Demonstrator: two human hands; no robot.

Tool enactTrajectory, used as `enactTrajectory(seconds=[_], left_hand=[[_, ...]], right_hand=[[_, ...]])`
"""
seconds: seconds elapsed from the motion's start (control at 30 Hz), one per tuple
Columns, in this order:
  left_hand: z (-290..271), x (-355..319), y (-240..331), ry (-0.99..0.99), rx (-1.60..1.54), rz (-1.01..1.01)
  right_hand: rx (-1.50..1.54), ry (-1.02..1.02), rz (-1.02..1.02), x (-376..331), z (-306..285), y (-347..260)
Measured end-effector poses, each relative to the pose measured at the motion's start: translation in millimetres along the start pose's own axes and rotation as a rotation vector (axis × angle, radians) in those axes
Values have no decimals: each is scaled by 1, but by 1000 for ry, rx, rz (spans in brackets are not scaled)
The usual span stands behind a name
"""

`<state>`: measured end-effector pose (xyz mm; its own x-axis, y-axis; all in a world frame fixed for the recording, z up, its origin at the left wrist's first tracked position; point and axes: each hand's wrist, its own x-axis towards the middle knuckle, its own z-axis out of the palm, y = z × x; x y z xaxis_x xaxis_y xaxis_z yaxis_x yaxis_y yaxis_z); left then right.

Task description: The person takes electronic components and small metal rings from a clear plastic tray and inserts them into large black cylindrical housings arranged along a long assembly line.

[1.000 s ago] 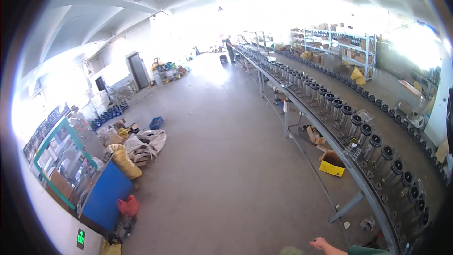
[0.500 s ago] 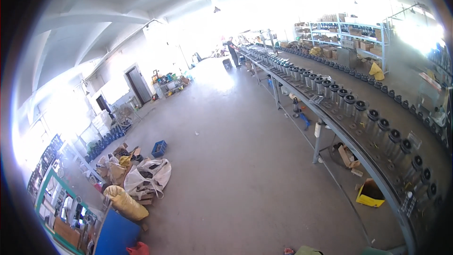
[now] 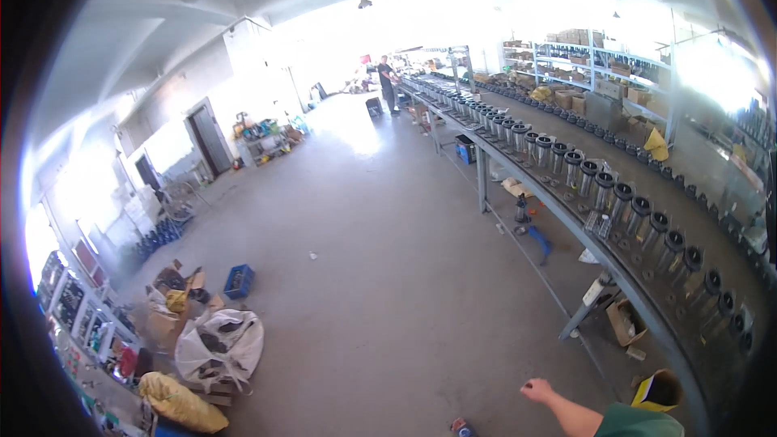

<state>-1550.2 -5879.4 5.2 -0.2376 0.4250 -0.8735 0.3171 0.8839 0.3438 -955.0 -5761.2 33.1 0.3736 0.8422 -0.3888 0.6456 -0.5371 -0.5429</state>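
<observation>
My right hand [image 3: 536,390] hangs over the grey floor at the lower right, at the end of a bare forearm that comes out of a green sleeve [image 3: 639,421]. Its fingers are curled in; whether they hold anything is too small to make out. It touches neither the bench nor the things under it. Nearest to it are the long workbench [image 3: 599,251] and a yellow box [image 3: 657,391] on the floor beneath. Clear cylinders with black ring tops [image 3: 622,202] stand in a long row on the bench. My left hand is out of view.
Along the left lie a blue crate [image 3: 239,282], a white sack [image 3: 218,348] and a yellow sack [image 3: 182,403]. Under the bench are a blue object [image 3: 538,244] and a cardboard box [image 3: 626,323]. A person [image 3: 387,83] stands by the bench's far end. Shelves [image 3: 595,65] rise at the right back.
My right hand and forearm have come into view at the lower right. The view has moved forward along the bench; the sacks and crate now sit lower and farther left.
</observation>
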Motion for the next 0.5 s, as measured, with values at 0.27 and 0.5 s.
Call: enactTrajectory(seconds=[0.27, 0.5], left_hand=[[-56, 245, 613, 307, 410, 885], [-64, 278, 957, 204, 64, 923]], right_hand=[[28, -272, 608, 110, 10, 97], [107, -377, -15, 351, 28, 7]])
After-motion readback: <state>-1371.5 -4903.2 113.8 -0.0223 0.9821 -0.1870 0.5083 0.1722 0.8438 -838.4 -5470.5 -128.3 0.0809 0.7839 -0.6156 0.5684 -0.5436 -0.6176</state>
